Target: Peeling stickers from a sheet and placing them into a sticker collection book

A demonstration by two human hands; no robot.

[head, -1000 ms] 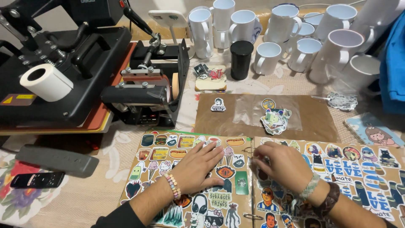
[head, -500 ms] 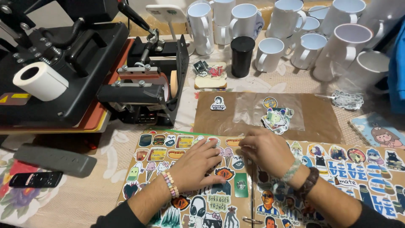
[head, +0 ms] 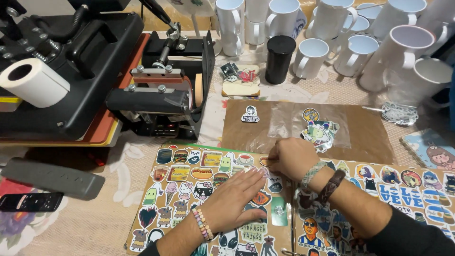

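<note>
Resting flat and open, the left hand (head: 232, 199) presses the sticker sheet (head: 189, 189) while the right hand (head: 291, 159) pinches a sticker's edge.

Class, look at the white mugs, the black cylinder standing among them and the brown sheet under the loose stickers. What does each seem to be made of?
White mugs: probably glazed ceramic, with thick walls and a smooth, glossy white surface.
Black cylinder: matt and opaque, possibly a coated mug or plastic; the look leaves it open.
Brown sheet: seems to be kraft paper or thin card, dull and flat, with a shiny clear film lying over part of it.
</note>
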